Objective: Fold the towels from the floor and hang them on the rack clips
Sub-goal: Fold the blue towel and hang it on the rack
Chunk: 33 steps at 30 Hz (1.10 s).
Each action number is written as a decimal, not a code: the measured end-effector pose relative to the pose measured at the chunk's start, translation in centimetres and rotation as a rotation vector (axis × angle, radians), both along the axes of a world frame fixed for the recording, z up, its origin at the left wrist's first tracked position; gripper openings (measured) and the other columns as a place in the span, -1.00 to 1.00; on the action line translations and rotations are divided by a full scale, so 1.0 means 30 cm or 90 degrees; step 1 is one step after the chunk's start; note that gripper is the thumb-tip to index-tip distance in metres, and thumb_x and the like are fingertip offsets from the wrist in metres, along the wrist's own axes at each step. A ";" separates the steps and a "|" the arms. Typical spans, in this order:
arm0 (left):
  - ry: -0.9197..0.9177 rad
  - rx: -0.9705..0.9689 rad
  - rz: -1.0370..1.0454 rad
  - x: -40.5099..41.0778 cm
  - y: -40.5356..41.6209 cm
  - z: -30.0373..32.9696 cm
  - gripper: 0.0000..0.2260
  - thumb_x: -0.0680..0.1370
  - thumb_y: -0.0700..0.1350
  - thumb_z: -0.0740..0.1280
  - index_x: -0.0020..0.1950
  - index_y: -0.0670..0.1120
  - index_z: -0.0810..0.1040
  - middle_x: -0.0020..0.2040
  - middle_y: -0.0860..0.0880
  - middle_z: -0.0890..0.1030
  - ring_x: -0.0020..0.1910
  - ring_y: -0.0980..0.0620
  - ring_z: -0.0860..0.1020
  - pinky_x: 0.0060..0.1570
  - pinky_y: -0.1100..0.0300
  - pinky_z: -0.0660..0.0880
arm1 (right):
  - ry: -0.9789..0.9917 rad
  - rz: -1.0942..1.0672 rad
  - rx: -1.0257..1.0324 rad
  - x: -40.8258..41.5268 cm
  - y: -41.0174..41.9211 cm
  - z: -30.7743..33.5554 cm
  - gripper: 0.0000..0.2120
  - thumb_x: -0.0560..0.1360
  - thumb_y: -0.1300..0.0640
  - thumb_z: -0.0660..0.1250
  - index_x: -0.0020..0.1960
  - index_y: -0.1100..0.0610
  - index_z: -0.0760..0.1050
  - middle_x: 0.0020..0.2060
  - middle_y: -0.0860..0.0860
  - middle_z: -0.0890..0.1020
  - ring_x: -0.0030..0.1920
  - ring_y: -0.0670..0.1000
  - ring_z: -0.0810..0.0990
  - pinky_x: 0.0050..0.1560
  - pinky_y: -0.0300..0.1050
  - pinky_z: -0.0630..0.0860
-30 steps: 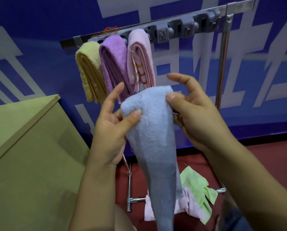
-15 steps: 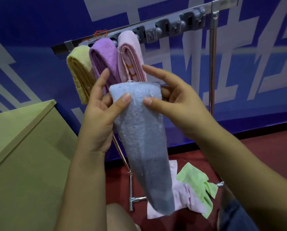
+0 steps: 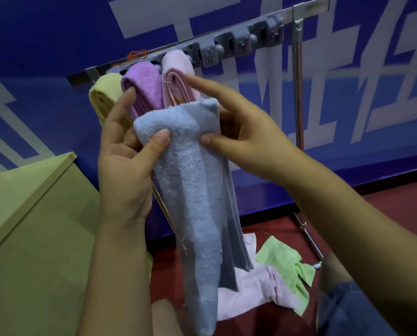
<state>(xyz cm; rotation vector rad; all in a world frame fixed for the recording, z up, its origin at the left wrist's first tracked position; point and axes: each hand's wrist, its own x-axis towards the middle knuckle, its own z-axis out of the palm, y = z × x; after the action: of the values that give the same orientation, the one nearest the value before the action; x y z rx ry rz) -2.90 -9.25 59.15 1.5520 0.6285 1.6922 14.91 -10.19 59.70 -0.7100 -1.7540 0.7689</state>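
I hold a folded light-blue towel [image 3: 195, 197] upright in front of me, its narrow end hanging down. My left hand [image 3: 122, 163] grips its top left with the thumb across the front. My right hand [image 3: 248, 139] pinches the top right, forefinger stretched out over it. Behind, a metal rack bar [image 3: 309, 8] carries grey clips [image 3: 236, 46]. Three folded towels hang from the clips on the left: yellow [image 3: 101, 98], purple [image 3: 142, 86] and pink [image 3: 178, 78]. A pink towel [image 3: 248, 284] and a green towel [image 3: 287, 265] lie crumpled on the red floor.
A tan cardboard box [image 3: 33, 226] stands at my left, close to the rack. The rack's upright pole [image 3: 298, 93] and foot [image 3: 311, 241] are on the right. A blue wall with white lettering [image 3: 348, 81] is right behind the rack.
The blue towel and both hands have come slightly closer to the rack clips. My right thumb now presses the towel's front and a grey fold shows behind its right edge.
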 end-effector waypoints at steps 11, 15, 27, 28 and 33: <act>0.005 0.125 0.127 0.013 -0.026 0.003 -0.57 0.48 -0.39 0.35 0.26 -0.05 0.38 0.15 -0.05 0.60 0.01 0.13 0.58 0.05 0.21 0.52 | -0.111 -0.169 0.135 -0.025 -0.017 0.033 -0.54 0.54 0.25 0.26 0.41 0.02 0.31 -0.04 -0.27 0.47 0.04 -0.15 0.52 0.16 -0.18 0.50; -0.050 0.065 0.083 0.019 -0.004 -0.022 -0.63 0.48 -0.31 0.36 0.21 -0.02 0.40 0.06 -0.09 0.62 0.02 0.03 0.59 0.03 0.10 0.54 | 0.074 -0.059 0.040 -0.038 -0.022 0.039 -0.58 0.53 0.29 0.27 0.33 0.01 0.33 0.01 0.06 0.60 0.04 0.10 0.61 0.09 0.02 0.58; -0.044 0.066 0.104 0.046 -0.003 -0.051 -0.60 0.48 -0.38 0.34 0.23 -0.03 0.41 -0.04 0.21 0.66 -0.01 0.19 0.61 -0.04 0.28 0.53 | -0.017 -0.005 -0.049 -0.005 -0.016 0.016 -0.37 0.44 0.30 0.40 0.39 -0.08 0.27 0.14 -0.10 0.51 0.13 -0.07 0.58 0.13 -0.13 0.56; -0.049 0.066 0.110 0.046 -0.002 -0.051 -0.61 0.48 -0.37 0.35 0.22 -0.02 0.43 -0.04 0.20 0.66 -0.01 0.19 0.61 -0.05 0.28 0.53 | -0.062 -0.028 -0.031 -0.001 -0.019 0.025 -0.34 0.42 0.31 0.41 0.41 -0.07 0.26 0.10 -0.15 0.50 0.12 -0.09 0.57 0.12 -0.19 0.56; -0.058 0.042 0.108 0.039 0.009 -0.072 -0.72 0.50 -0.33 0.36 0.11 -0.02 0.47 -0.16 0.14 0.66 -0.11 0.18 0.60 -0.12 0.29 0.52 | -0.008 -0.093 -0.041 -0.022 -0.023 0.032 -0.42 0.43 0.32 0.40 0.34 -0.04 0.33 -0.06 0.02 0.57 0.00 0.03 0.61 0.04 -0.18 0.58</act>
<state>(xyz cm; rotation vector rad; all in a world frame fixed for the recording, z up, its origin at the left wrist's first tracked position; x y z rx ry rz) -1.72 -8.99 57.00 1.4931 0.6802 1.9160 14.25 -10.89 60.65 -0.8775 -1.6741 0.7258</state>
